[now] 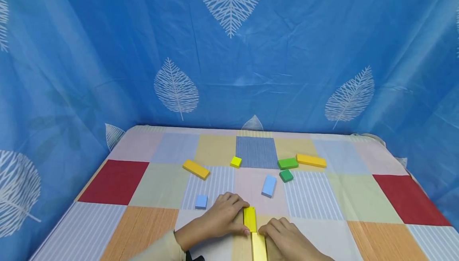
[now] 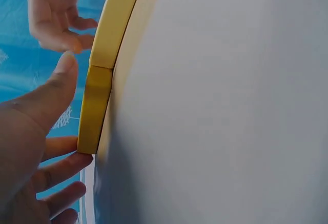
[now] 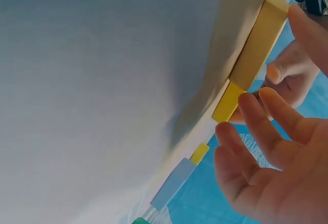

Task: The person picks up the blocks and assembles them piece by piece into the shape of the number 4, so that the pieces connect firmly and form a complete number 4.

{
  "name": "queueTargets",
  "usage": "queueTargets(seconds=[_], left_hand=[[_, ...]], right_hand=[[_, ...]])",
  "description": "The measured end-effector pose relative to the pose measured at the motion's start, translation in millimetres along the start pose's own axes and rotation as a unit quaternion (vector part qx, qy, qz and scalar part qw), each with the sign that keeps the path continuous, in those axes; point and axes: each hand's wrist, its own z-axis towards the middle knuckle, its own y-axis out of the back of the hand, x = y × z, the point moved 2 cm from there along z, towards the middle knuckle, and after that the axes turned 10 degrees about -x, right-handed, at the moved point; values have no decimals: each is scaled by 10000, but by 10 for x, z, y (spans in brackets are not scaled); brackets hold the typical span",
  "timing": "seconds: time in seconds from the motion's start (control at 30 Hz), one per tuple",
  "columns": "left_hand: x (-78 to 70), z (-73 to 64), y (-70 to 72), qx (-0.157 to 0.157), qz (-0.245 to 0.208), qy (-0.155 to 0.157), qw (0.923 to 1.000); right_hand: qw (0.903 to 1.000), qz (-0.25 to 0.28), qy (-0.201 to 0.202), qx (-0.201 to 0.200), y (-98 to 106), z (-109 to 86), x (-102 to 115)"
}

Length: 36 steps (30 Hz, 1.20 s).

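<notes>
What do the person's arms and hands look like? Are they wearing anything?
The left arm has a plain cream sleeve. Something black peeks out near its cuff, too little to name. The left hand and right hand show no gloves or rings. No right sleeve is in view.

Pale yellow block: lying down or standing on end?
Lying down: both wrist views show the pale yellow block with its long side along the cloth.
</notes>
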Motion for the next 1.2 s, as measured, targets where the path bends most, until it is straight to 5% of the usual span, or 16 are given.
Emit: queueTargets(seconds=[0.2, 0.6, 1.2], left_hand=[[-14, 14, -6, -12, -7, -32, 10000], [-39, 49, -32, -145, 177, -92, 9997], [-46, 48, -24, -18, 190, -177, 9997]], right_hand=[[9998, 57, 71, 185, -23, 25, 16], [9964, -660, 61, 537, -55, 96, 124], [9898, -1366, 69, 407, -88, 141, 200]])
